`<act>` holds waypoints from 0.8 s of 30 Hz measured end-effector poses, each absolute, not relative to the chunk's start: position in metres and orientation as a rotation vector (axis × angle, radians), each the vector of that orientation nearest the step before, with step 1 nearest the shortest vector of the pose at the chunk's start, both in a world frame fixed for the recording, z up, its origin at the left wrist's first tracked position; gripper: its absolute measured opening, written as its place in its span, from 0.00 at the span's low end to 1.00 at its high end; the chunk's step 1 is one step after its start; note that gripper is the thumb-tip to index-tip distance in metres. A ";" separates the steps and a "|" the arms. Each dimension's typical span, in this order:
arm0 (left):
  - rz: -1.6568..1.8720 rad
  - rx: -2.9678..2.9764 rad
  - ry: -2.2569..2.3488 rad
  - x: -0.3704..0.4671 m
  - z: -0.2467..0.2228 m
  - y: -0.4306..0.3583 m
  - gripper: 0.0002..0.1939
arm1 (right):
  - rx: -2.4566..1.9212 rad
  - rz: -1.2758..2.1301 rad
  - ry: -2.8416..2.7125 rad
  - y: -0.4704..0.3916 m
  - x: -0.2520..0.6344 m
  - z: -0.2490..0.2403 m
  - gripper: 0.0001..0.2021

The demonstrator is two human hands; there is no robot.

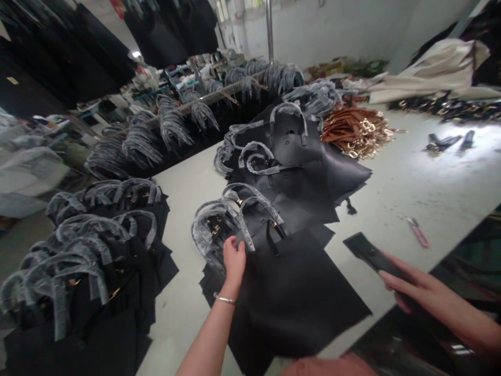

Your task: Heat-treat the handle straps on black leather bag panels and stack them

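Observation:
My left hand (235, 258), with a bracelet at its wrist, has its fingers curled at the top edge of a black bag panel (301, 297), between plastic-wrapped handles (207, 230). What lies under its fingertips is partly hidden. The panel tops a stack on the table and carries a short black strap with a gold-coloured fitting (274, 224). To the right, above the table's front edge, my right hand (415, 284) is closed round a wide flat black strap (366, 250). One end of it points at the stack; the other runs down along my forearm.
More black panels with wrapped handles lie in piles at left (117, 292) and behind (289, 183). Brown straps with gold clasps (360, 130) sit at the back. Pink-handled snips (418, 234) rest at right. Wrapped handles hang over a rail (183, 107).

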State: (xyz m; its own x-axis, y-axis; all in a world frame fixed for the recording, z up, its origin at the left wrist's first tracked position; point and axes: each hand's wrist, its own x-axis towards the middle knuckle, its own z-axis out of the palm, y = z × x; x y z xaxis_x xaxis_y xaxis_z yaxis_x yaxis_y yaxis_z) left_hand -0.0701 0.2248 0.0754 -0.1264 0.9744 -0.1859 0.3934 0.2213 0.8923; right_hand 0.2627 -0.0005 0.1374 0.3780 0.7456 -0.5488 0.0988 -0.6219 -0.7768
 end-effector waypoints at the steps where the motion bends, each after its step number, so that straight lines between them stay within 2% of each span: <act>1: 0.896 1.412 1.634 -0.068 0.071 0.212 0.06 | -1.966 1.325 -0.712 0.007 0.253 0.132 0.38; 6: 0.584 2.231 1.132 -0.042 0.039 0.129 0.11 | -1.888 1.641 -0.762 0.043 0.213 0.094 0.37; 9: 0.444 2.457 1.091 -0.034 0.016 0.100 0.19 | -1.852 1.720 -0.781 0.060 0.204 0.080 0.35; 13: 0.371 2.563 1.055 -0.035 0.002 0.096 0.20 | -1.817 1.758 -0.759 0.077 0.203 0.073 0.33; 18: 0.388 2.607 1.061 -0.035 0.001 0.098 0.19 | -1.845 1.625 -0.849 0.105 0.192 0.072 0.31; 22: 0.440 2.626 1.062 -0.036 -0.002 0.094 0.19 | -1.875 1.412 -0.897 0.116 0.182 0.083 0.33; 24: 0.482 2.624 1.051 -0.037 -0.005 0.092 0.18 | -1.879 1.424 -0.963 0.113 0.179 0.088 0.34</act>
